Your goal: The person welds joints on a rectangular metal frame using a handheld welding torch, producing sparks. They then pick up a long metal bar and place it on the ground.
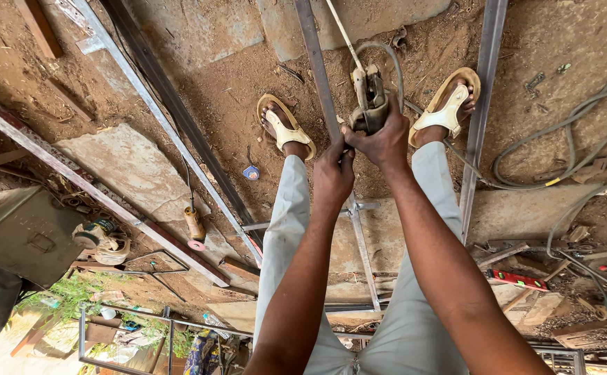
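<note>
item: dirt floor (234, 90), workshop yard, strewn with steel bars, stone slabs, scrap. left: angle grinder (98, 237), loose. centre: left hand (332, 173), fingers closed, steadying the right hand (385, 139), whose fingers are clenched round the electrode holder (368, 97), rod pointing far over a steel bar (321, 83). right: coiled cable (567, 132). risks, judged: sandalled feet catch sparks; cable snags; bare hands burn.

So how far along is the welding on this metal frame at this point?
Done: the long steel bar already carries a cross piece lower down. In hand: the right hand grips the electrode holder, its rod pointing away from the bar, and the left hand steadies it. No arc shows. Left: loose bars lie unjoined on the dirt.
</note>
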